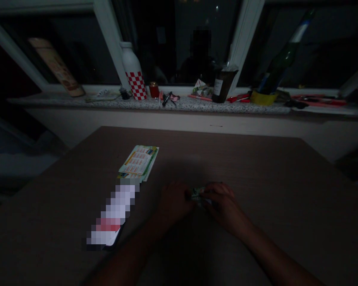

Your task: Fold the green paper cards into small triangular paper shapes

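Observation:
A small piece of printed paper (197, 193), green and white and seemingly folded, lies between my hands low over the table. My left hand (173, 201) is closed at its left end; the fingertips are in deep shadow. From the other side my right hand (223, 203) grips it, thumb and fingers pressed together on the paper. Left of my hands is a stack of printed calendar cards (139, 160), light green with yellow headings. Just below that stack lies a phone (115, 214) with a lit, pixelated screen.
The brown table (271, 178) reaches to the wall under a window. Along the stone sill (179, 105) stand a white bottle with red checks (134, 75), a red jar (154, 89), a dark cup (222, 85), a tan flask (58, 67) and a tilted green bottle (279, 63). Light is dim.

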Demonstrator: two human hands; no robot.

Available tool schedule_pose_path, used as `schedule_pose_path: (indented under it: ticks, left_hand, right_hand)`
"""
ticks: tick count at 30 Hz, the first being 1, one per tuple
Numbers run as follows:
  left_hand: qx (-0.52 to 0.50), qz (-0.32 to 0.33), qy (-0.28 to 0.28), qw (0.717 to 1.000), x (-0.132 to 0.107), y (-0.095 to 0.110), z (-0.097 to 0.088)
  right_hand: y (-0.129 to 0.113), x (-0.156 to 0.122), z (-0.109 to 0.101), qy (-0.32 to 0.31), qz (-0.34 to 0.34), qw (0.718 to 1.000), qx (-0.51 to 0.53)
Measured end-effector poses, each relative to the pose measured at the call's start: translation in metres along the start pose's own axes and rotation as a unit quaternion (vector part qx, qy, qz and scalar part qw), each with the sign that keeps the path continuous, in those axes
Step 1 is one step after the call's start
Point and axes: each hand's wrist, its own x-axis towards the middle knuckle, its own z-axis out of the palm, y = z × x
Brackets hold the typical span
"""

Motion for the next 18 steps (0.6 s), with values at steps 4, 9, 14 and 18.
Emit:
schedule_pose_path:
  ticks: [4,9,14,18]
  left_hand:
    - [-0.021,-0.026,-0.025,0.999,0.009,-0.004,-0.005]
    - [-0.026,-0.055,-0.020,0.998,0.019,-0.013,-0.005]
    - [-0.020,-0.063,0.015,0.998,0.013,-0.015,-0.005]
    - [-0.028,0.033,0.046,0.998,-0.007,-0.004,0.002]
  right_hand:
    - [-0.002,0.000,-0.001,-0.005,0.011,1.000,-0.002]
    - [-0.002,-0.001,0.001,0.001,0.013,1.000,-0.016]
    - [-0.003,-0.001,0.000,0.002,0.010,1.000,-0.022]
    - [-0.005,0.000,-0.003,-0.011,0.003,1.000,-0.020]
